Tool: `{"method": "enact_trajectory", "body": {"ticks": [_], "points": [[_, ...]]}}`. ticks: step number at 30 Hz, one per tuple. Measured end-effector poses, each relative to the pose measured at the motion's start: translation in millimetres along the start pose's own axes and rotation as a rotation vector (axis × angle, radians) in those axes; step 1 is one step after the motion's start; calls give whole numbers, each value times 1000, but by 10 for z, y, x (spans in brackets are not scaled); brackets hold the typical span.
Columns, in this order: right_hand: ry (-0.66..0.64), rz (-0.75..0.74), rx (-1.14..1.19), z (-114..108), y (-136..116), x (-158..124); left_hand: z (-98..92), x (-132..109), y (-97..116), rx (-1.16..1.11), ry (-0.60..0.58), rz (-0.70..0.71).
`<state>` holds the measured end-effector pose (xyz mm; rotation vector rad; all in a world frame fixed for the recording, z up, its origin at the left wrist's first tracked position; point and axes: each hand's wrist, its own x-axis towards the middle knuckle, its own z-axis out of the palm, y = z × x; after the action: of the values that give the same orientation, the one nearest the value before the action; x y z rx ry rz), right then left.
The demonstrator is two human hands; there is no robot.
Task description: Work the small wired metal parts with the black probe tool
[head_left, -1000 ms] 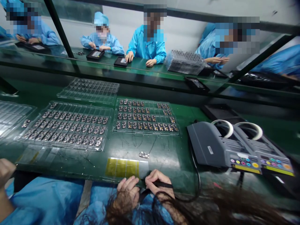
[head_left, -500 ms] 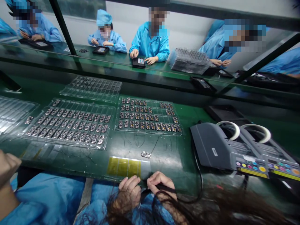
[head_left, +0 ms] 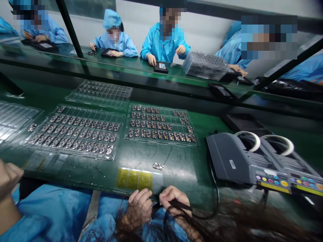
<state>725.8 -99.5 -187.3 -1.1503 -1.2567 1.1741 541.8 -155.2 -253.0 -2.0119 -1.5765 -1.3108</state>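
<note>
My left hand (head_left: 139,205) rests at the table's front edge with its fingers curled together; what they hold, if anything, is hidden. Close beside it, my right hand (head_left: 174,201) is closed in a pinch on a slim black thing (head_left: 181,204), whose kind I cannot make out. Strands of dark hair cover parts of both hands. Just beyond my fingers lie yellow film pieces (head_left: 135,179) on a clear sheet. A small circuit board (head_left: 158,166) with a thin dark wire lies on the green table (head_left: 181,183) ahead of my hands.
Clear trays of small boards stand left (head_left: 75,134) and centre (head_left: 161,124); another clear tray (head_left: 101,94) lies behind. Two grey tape dispensers (head_left: 229,161) stand right, with a cable in front. A neighbour's hand (head_left: 8,179) is at far left. Co-workers sit behind a raised shelf.
My hands stay in nearly the same pose. Across the table, one co-worker has raised a hand off a black tray, and another has reached sideways. The view has shifted slightly.
</note>
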Motion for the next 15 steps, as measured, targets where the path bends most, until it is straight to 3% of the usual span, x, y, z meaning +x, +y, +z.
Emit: {"method": "enact_trajectory", "body": {"ticks": [6, 11, 15], "points": [[67, 63, 148, 7, -28, 6, -22, 124, 25, -6, 20, -10], [122, 222, 368, 57, -136, 86, -91, 349, 6, -45, 39, 24], [120, 245, 418, 68, -244, 161, -200, 536, 55, -97, 47, 21]]}}
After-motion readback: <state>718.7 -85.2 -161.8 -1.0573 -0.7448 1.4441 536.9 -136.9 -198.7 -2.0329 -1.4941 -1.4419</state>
